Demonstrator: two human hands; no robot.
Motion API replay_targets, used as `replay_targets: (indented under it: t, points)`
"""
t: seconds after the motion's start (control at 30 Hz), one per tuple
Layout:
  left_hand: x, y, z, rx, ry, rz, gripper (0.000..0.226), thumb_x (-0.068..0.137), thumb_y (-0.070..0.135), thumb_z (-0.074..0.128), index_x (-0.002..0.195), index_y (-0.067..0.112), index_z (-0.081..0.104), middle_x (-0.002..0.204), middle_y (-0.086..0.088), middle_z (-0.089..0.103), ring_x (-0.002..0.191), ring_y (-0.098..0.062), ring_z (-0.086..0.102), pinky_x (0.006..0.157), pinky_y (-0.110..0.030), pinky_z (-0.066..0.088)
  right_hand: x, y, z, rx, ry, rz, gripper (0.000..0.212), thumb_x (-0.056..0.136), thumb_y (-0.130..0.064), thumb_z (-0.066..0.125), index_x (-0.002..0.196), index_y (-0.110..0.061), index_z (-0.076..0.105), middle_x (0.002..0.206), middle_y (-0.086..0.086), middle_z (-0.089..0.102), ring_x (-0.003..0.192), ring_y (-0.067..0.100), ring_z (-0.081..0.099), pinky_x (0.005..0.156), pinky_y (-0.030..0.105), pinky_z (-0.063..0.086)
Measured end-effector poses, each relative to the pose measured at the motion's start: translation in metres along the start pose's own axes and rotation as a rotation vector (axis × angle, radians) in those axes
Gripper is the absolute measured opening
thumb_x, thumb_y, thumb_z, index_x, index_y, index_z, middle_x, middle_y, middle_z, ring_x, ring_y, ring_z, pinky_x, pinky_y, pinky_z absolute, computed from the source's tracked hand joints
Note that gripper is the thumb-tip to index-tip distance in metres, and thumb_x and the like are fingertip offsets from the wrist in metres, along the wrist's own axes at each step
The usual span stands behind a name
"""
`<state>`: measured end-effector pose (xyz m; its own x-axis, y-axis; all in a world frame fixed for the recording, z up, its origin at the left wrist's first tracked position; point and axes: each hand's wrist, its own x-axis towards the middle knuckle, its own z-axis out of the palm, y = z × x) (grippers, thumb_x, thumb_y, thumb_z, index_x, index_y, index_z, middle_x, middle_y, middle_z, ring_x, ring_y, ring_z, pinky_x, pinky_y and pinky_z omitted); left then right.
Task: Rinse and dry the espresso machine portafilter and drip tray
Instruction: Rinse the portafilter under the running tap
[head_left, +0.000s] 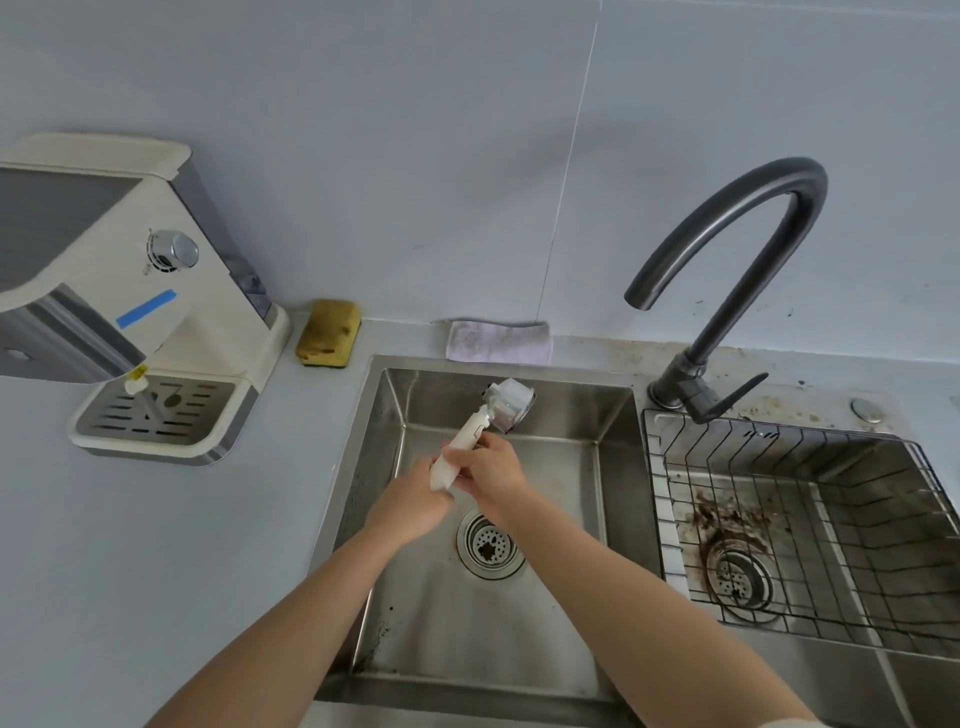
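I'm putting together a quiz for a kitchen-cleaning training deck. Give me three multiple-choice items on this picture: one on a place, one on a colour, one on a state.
1. Where is the drip tray?
A) in a sink basin
B) at the foot of the espresso machine
C) on the cloth

2. What colour is the sponge?
A) yellow
B) blue
C) red

3. What state is the portafilter in?
A) lying on the counter
B) held by the left hand and the right hand
C) hanging from the tap

Answers:
1 B, the tray still sits in the machine's base under the steam wand.
2 A, its top is yellow with brownish stains.
3 B, both hands grip its white handle and its metal head points away from the person.
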<state>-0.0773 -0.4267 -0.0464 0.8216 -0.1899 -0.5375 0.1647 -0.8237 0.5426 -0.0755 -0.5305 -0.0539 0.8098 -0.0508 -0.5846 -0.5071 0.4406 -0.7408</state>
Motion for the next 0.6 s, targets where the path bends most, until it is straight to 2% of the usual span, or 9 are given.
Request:
replay_targets:
  t: [0.07,0.13,0.2,0.3,0.37,0.43,0.53,0.6]
  points:
    - [0.003,-0.002,-0.001,-0.002,0.025,-0.01,0.034,0.088,0.015,0.048,0.122,0.013,0.042,0.072,0.003,0.049,0.063,-0.016,0.049,0.055,-0.027,0.036,0.005,0.0,0.004,-0.041,0.042,0.005,0.027,0.084,0.009,0.058,0.109,0.001,0.049,0.091,0.012,0.058,0.1,0.032,0.059,0.091,0.041,0.051]
    - [0.007,-0.006,0.001,0.03,0.06,-0.017,0.036,0.088,0.017,0.052,0.122,0.013,0.041,0.074,0.005,0.048,0.068,-0.018,0.052,0.054,-0.026,0.036,0.01,0.001,0.008,-0.121,0.112,0.004,0.035,0.081,0.006,0.063,0.114,0.004,0.049,0.106,0.021,0.06,0.106,0.035,0.06,0.09,0.041,0.052]
    - [0.009,-0.008,0.004,0.052,0.078,-0.016,0.04,0.086,0.018,0.055,0.123,0.012,0.039,0.075,0.006,0.049,0.072,-0.018,0.054,0.055,-0.027,0.038,0.017,0.002,0.011,-0.225,0.176,-0.006,0.039,0.078,0.0,0.068,0.112,0.003,0.05,0.115,0.024,0.059,0.108,0.034,0.06,0.091,0.043,0.052]
    - [0.015,-0.01,0.007,0.023,0.124,-0.02,0.048,0.083,0.02,0.058,0.126,0.014,0.038,0.084,0.003,0.055,0.076,-0.018,0.056,0.064,-0.03,0.045,0.026,0.003,0.015,-0.387,0.224,-0.038,0.039,0.074,-0.014,0.075,0.102,-0.01,0.048,0.102,0.011,0.06,0.097,0.023,0.061,0.087,0.035,0.052]
    - [0.019,-0.01,0.008,-0.028,0.161,-0.045,0.047,0.082,0.022,0.061,0.124,0.014,0.041,0.085,0.004,0.055,0.077,-0.019,0.055,0.066,-0.03,0.042,0.032,0.003,0.018,-0.459,0.223,-0.06,0.044,0.073,-0.023,0.076,0.101,-0.012,0.045,0.095,0.001,0.056,0.09,0.016,0.057,0.08,0.028,0.049]
    - [0.024,-0.012,0.008,-0.075,0.18,-0.062,0.043,0.08,0.024,0.063,0.118,0.012,0.047,0.081,0.005,0.055,0.078,-0.02,0.057,0.064,-0.028,0.041,0.038,0.003,0.021,-0.53,0.206,-0.07,0.05,0.072,-0.029,0.077,0.104,-0.013,0.043,0.094,-0.003,0.053,0.09,0.015,0.056,0.079,0.027,0.048]
    - [0.031,-0.017,0.004,-0.262,0.14,-0.113,0.026,0.08,0.016,0.066,0.103,0.01,0.055,0.069,0.002,0.056,0.059,-0.016,0.055,0.05,-0.022,0.041,0.051,0.004,0.022,-0.639,0.14,-0.068,0.05,0.072,-0.041,0.075,0.101,-0.016,0.043,0.095,-0.001,0.056,0.087,0.018,0.06,0.079,0.035,0.054]
    - [0.035,-0.022,-0.001,-0.427,0.085,-0.143,0.018,0.08,0.006,0.065,0.091,0.008,0.051,0.059,-0.001,0.051,0.042,-0.012,0.046,0.04,-0.019,0.036,0.059,-0.001,0.019,-0.757,0.101,-0.08,0.042,0.077,-0.052,0.065,0.092,-0.017,0.046,0.086,-0.001,0.059,0.077,0.017,0.059,0.074,0.034,0.051]
